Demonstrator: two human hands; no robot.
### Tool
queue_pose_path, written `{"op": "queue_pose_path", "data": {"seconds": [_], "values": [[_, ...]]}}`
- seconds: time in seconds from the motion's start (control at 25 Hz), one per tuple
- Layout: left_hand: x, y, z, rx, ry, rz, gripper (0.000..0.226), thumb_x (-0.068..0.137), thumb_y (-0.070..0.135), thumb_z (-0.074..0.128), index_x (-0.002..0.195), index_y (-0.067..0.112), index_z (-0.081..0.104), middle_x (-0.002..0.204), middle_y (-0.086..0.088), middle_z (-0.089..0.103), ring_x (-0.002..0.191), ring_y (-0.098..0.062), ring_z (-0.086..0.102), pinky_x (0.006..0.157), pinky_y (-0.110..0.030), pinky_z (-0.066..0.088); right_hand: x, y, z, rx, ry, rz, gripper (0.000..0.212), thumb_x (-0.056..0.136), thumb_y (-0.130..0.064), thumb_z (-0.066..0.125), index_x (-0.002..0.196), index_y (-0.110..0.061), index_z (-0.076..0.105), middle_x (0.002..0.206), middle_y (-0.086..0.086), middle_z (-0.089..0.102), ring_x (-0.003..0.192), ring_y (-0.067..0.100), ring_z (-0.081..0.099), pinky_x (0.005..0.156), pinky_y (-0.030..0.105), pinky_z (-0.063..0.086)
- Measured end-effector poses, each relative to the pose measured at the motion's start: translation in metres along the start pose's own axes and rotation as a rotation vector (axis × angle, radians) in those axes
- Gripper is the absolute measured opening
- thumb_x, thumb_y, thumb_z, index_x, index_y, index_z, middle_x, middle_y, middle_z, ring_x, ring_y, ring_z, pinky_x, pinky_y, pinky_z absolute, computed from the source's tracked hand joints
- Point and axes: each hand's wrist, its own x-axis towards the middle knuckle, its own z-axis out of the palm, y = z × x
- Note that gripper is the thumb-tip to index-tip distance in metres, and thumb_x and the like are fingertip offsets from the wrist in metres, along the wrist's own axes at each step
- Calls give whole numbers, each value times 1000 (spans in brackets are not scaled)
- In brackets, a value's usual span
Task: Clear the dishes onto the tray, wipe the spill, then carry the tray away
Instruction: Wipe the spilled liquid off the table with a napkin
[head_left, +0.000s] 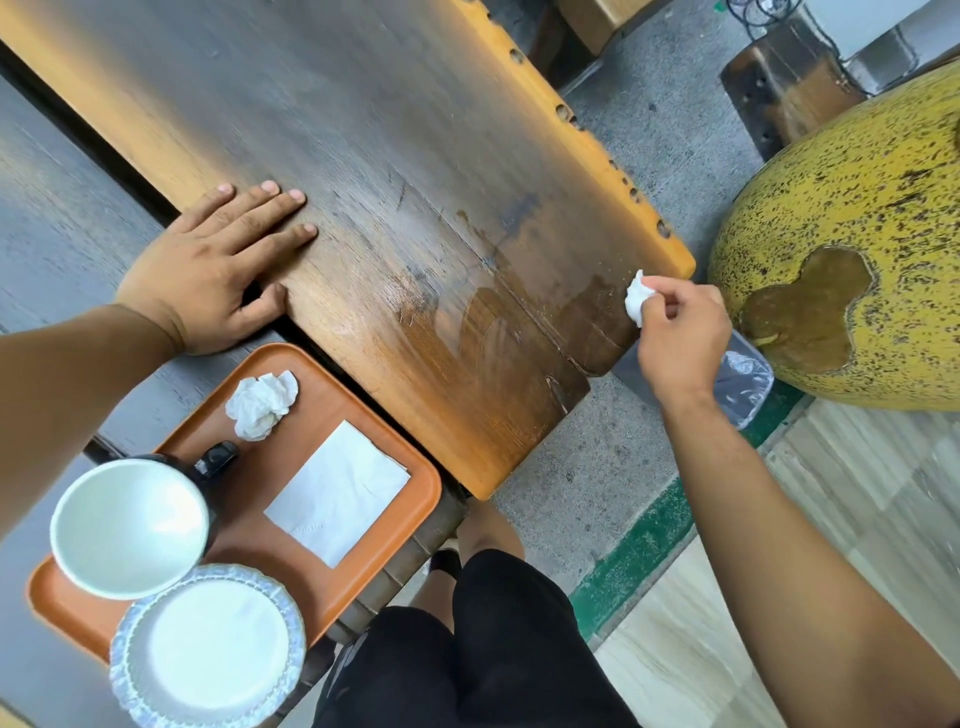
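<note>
Pinching tissue wad (638, 297) in right hand (680, 332) fingertips.

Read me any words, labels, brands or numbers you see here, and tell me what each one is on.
There is no readable text in this view.
The flat napkin on the tray has a faint embossed mark near its lower edge, too faint to read.
The mug, plate, table and yellow speckled object show no lettering.

Grey speckled floor (613, 457) with green strip (639, 551), pale tiles (852, 499), yellow spotted stool (872, 218)
</note>
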Motion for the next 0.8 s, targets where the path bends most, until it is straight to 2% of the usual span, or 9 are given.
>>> {"op": "queue_pose_path", "data": {"seconds": [0.08, 0.2, 0.28, 0.4, 0.48, 0.56, 0.68, 0.72, 0.8], "values": [[0, 0, 0, 5, 1, 4, 68, 95, 41, 39, 156, 10, 44, 168, -14, 31, 155, -36, 31, 125, -60, 23, -19, -4, 8, -56, -91, -49, 28, 94, -14, 54, 108, -23, 77, 106, 3, 57, 86, 19, 61, 89, 35, 53], [1, -1, 0, 5, -4, 9, 68, 95, 41, 39, 156, 10, 43, 168, -14, 30, 155, -36, 30, 124, -60, 24, -72, -9, 8, -3, -381, -245, 23, 95, -14, 61, 107, -23, 78, 104, -2, 58, 82, 12, 60, 74, 21, 53], [1, -2, 0, 11, -6, 10, 68, 96, 41, 39, 157, 11, 42, 168, -13, 30, 156, -36, 30, 125, -60, 23, -71, -11, 2, 81, -335, -227, 23, 93, -11, 63, 104, -24, 79, 102, -2, 61, 78, 8, 60, 72, 19, 53], [1, -2, 0, 15, -11, 4, 68, 96, 41, 39, 157, 12, 42, 169, -12, 29, 156, -35, 29, 125, -59, 23, -11, -15, 7, 53, -48, 8, 28, 92, -14, 58, 105, -27, 78, 108, 2, 63, 82, 11, 61, 88, 27, 52], [1, -2, 0, 13, -16, -2, 68, 95, 41, 39, 157, 11, 42, 169, -12, 29, 156, -35, 29, 125, -59, 23, 12, -17, 12, 17, -6, 63, 31, 91, -15, 53, 107, -25, 78, 111, 5, 64, 87, 17, 63, 94, 33, 51], [0, -2, 1, 9, -13, 2, 68, 95, 41, 40, 157, 11, 42, 169, -12, 30, 156, -35, 29, 125, -60, 23, 2, -20, 21, -27, -114, -36, 31, 90, -15, 53, 106, -24, 78, 107, 4, 64, 88, 18, 64, 90, 30, 51], [1, -2, 1, 18, -5, 2, 68, 96, 42, 39, 158, 13, 41, 169, -12, 29, 156, -35, 28, 125, -60, 23, -46, -29, 19, 36, -454, -270, 25, 91, -10, 61, 100, -23, 80, 99, -3, 61, 76, 8, 60, 74, 16, 50], [1, -2, 1, 19, -7, 0, 68, 96, 42, 39, 158, 13, 40, 169, -12, 29, 156, -35, 28, 125, -60, 23, -54, -29, 16, 74, -491, -297, 25, 90, -8, 62, 97, -23, 80, 97, -4, 61, 73, 7, 58, 70, 14, 48], [1, -2, 1, 18, -12, -1, 68, 97, 42, 39, 158, 13, 40, 169, -12, 29, 157, -34, 27, 125, -60, 23, -50, -24, 12, 142, -374, -232, 25, 90, -7, 63, 96, -24, 80, 97, -5, 60, 72, 7, 57, 69, 18, 51]]}}
